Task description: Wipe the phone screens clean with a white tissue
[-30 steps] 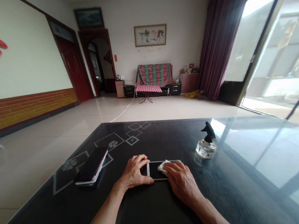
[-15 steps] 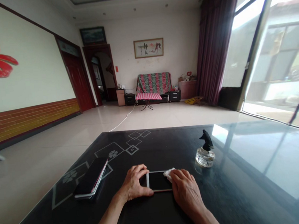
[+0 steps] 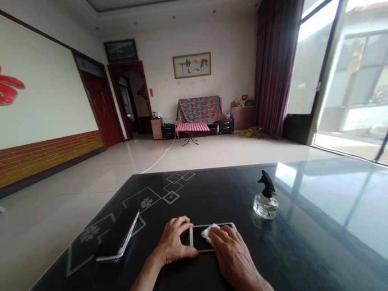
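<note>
Your smartphone (image 3: 198, 241) has a white frame and a dark, unlit screen. It lies flat on the black glass table (image 3: 307, 244), its long axis running left to right. Your left hand (image 3: 173, 244) clamps its left end between thumb and curled fingers. Your right hand (image 3: 229, 255) presses one white wipe (image 3: 207, 233) onto the screen with bent fingertips. One spray bottle (image 3: 265, 200) stands to the right, and what seem to be two stacked handsets (image 3: 117, 238) lie to the left.

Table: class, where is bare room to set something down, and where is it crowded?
Bare: the table right of the bottle, and the far strip behind it. Crowded: the near middle, where left hand, right hand, cloth and phone meet.
</note>
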`<state>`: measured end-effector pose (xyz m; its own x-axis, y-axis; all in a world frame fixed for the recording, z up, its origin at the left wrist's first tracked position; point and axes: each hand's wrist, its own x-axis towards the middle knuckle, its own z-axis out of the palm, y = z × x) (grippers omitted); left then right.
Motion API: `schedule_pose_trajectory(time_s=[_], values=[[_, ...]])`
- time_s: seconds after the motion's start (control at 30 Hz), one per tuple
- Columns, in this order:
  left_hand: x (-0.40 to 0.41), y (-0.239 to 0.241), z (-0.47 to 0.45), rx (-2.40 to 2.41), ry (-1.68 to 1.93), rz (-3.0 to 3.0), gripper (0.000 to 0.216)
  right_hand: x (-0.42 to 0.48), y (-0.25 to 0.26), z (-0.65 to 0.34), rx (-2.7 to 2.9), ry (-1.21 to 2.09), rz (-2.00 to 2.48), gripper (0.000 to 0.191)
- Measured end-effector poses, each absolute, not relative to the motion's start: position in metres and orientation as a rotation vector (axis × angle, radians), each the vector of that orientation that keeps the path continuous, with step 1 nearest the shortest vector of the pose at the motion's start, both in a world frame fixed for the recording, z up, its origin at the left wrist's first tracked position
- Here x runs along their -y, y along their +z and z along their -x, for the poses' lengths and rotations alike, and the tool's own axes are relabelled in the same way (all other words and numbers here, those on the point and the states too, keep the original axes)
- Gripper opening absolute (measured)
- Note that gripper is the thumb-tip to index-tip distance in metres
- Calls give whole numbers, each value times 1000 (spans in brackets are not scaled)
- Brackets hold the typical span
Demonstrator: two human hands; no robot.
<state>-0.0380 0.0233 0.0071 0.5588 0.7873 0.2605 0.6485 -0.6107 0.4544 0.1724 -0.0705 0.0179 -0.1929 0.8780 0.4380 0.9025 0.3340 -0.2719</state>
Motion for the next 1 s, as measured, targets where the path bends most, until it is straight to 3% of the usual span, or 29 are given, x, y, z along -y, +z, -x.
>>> schedule_pose_trajectory(time_s=[0.17,0.73,1.0], values=[[-24,4,37,-1223,648,-2490,71,79,26,-162,2208,82,1389,41],[-24,8,40,-1191,607,-2487,72,60,12,-188,1849,-129,1733,21],[-25,6,39,-1191,622,-2495,72,77,25,-164,2167,-52,1532,35]])
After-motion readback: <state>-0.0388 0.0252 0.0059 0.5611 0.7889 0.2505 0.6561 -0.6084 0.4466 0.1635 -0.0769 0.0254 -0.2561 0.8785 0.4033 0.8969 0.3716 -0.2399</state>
